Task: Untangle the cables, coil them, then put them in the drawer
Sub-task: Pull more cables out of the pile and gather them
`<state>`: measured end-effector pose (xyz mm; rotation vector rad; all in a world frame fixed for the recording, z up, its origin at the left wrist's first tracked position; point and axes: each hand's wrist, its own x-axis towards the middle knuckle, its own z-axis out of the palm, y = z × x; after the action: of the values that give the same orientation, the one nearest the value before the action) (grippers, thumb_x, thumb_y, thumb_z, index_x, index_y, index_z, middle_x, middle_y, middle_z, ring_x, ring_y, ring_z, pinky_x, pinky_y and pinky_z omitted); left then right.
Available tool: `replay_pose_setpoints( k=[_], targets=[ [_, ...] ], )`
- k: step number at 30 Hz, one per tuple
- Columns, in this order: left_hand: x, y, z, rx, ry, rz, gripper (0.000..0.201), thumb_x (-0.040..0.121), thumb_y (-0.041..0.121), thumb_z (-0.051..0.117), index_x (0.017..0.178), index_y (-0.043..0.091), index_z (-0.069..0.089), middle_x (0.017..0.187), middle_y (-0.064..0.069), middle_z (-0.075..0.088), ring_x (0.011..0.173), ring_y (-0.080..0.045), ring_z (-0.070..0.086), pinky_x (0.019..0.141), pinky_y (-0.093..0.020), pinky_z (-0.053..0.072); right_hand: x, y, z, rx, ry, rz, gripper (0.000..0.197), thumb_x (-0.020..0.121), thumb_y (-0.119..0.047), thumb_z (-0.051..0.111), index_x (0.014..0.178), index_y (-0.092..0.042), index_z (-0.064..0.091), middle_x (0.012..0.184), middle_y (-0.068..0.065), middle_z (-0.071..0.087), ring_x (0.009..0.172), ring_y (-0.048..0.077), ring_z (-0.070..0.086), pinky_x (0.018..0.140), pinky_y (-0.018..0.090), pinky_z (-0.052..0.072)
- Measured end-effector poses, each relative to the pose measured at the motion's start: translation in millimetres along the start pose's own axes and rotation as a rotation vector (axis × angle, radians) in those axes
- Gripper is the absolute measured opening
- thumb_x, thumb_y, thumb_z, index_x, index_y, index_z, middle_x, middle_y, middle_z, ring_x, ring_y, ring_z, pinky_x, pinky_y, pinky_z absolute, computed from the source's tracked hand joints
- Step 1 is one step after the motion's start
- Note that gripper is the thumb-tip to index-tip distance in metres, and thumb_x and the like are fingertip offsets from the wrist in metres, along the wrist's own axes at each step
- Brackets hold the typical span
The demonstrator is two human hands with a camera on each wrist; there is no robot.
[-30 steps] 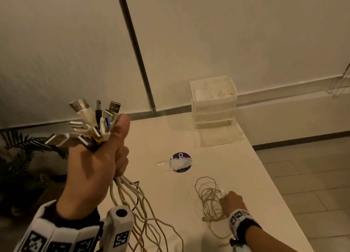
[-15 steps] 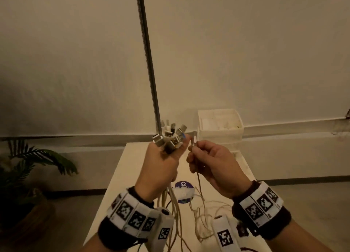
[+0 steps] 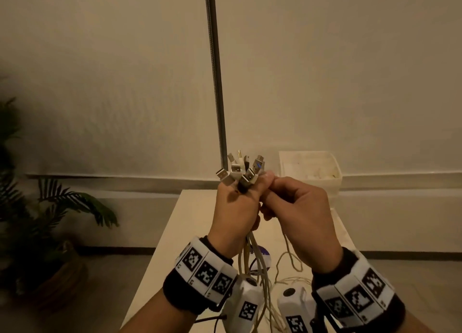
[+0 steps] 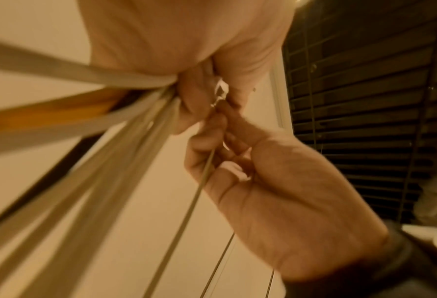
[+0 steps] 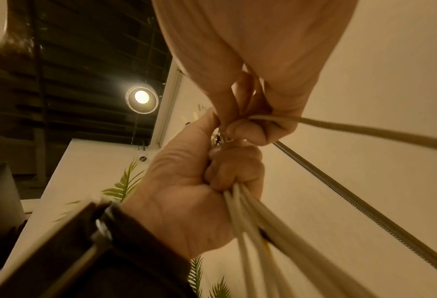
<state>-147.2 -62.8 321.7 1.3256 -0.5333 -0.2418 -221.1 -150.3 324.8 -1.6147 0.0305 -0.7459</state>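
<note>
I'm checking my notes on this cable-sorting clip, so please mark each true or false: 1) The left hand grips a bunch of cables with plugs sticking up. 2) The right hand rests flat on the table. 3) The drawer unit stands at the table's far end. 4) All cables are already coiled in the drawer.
1) True: the left hand grips the cable bunch, plugs up.
2) False: the right hand is raised, pinching a thin cable.
3) True: the drawer unit stands there.
4) False: cables hang down to the table.
</note>
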Motion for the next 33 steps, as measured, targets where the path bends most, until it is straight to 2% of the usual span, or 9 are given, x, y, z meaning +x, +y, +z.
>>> replay_pose_setpoints(
  k=[5, 8, 12, 14, 18, 21, 24, 26, 33],
  targets=[
    [7.7, 7.0, -2.0, 0.018, 0.033, 0.146, 0.021, 0.094, 0.027, 0.060, 0.081, 0.013, 0.067, 0.059, 0.008, 0.061, 0.041, -0.004, 0.046, 0.044, -0.019, 0.038, 0.5, 3.5, 2.6, -0.054, 0.018, -0.009, 0.012, 0.088, -0.010, 0.065, 0.088, -0.016, 0.075, 0.067, 0.001, 0.070, 0.049, 0.008, 0.056, 0.051, 0.020, 0.049],
    [22.2, 25.8, -23.6, -0.142, 0.098, 0.144, 0.029, 0.097, 0.036, 0.054, 0.074, 0.019, 0.056, 0.062, 0.005, 0.053, 0.044, -0.010, 0.040, 0.040, -0.022, 0.031, -15.6, 26.4, -5.0, -0.226, -0.140, 0.003, 0.015, 0.090, -0.022, 0.063, 0.086, -0.019, 0.077, 0.060, 0.002, 0.068, 0.047, 0.002, 0.053, 0.053, 0.012, 0.041],
    [31.8, 51.7, -60.4, -0.304, 0.088, 0.167, 0.041, 0.096, 0.042, 0.050, 0.064, 0.017, 0.048, 0.062, -0.003, 0.049, 0.067, -0.021, 0.063, 0.064, -0.040, 0.060, -44.2, 79.9, -43.6, -0.386, -0.289, 0.179, 0.024, 0.094, -0.018, 0.056, 0.074, -0.023, 0.068, 0.053, -0.006, 0.054, 0.049, 0.002, 0.047, 0.054, 0.018, 0.037],
    [31.7, 60.9, -76.1, -0.317, 0.089, 0.159, 0.046, 0.096, 0.048, 0.048, 0.060, 0.019, 0.040, 0.054, 0.003, 0.033, 0.046, -0.011, 0.046, 0.044, -0.026, 0.049, -48.6, 101.3, -66.9, -0.496, -0.290, 0.225, 0.024, 0.095, -0.019, 0.055, 0.074, -0.028, 0.063, 0.053, -0.005, 0.050, 0.051, 0.004, 0.044, 0.054, 0.019, 0.035],
    [23.2, 61.3, -81.0, -0.106, -0.077, 0.113, 0.043, 0.098, 0.047, 0.045, 0.063, 0.022, 0.038, 0.052, 0.007, 0.025, 0.041, -0.007, 0.020, 0.037, -0.018, 0.016, -32.0, 105.1, -80.6, -0.543, -0.277, 0.233, 0.027, 0.096, -0.023, 0.052, 0.070, -0.028, 0.060, 0.054, -0.008, 0.047, 0.051, 0.005, 0.041, 0.054, 0.024, 0.036],
    [5.8, 41.3, -49.5, 0.221, -0.318, 0.135, 0.022, 0.096, 0.030, 0.057, 0.076, 0.023, 0.054, 0.047, 0.011, 0.045, 0.038, 0.000, 0.036, 0.038, -0.015, 0.029, -12.2, 77.6, -63.9, -0.445, -0.297, 0.186, 0.031, 0.098, -0.023, 0.049, 0.069, -0.019, 0.059, 0.057, -0.008, 0.043, 0.051, 0.008, 0.038, 0.051, 0.028, 0.036],
    [-4.9, 13.2, -21.6, 0.552, -0.333, 0.308, 0.010, 0.094, 0.021, 0.063, 0.087, 0.027, 0.067, 0.062, 0.017, 0.066, 0.053, 0.003, 0.058, 0.052, -0.015, 0.045, 2.6, 43.3, -43.5, -0.312, -0.364, 0.115, 0.032, 0.097, -0.028, 0.048, 0.070, -0.016, 0.060, 0.054, -0.010, 0.042, 0.049, 0.005, 0.038, 0.048, 0.023, 0.035],
    [-7.2, 3.5, -17.1, 0.531, -0.309, 0.270, 0.020, 0.097, 0.026, 0.060, 0.078, 0.026, 0.066, 0.053, 0.012, 0.061, 0.045, -0.003, 0.051, 0.048, -0.026, 0.042, 7.9, 26.9, -38.2, -0.275, -0.395, 0.088, 0.036, 0.092, -0.040, 0.047, 0.072, -0.013, 0.060, 0.052, -0.010, 0.043, 0.047, 0.005, 0.037, 0.047, 0.022, 0.035],
    [-11.2, 10.4, -21.8, 0.555, -0.391, 0.170, 0.025, 0.098, 0.023, 0.055, 0.076, 0.016, 0.064, 0.044, 0.019, 0.053, 0.038, 0.003, 0.044, 0.043, -0.009, 0.032, 3.8, 30.3, -42.8, -0.330, -0.417, 0.079, 0.030, 0.098, -0.029, 0.048, 0.074, -0.017, 0.062, 0.051, -0.014, 0.048, 0.047, 0.002, 0.039, 0.051, 0.027, 0.037]
  ],
)
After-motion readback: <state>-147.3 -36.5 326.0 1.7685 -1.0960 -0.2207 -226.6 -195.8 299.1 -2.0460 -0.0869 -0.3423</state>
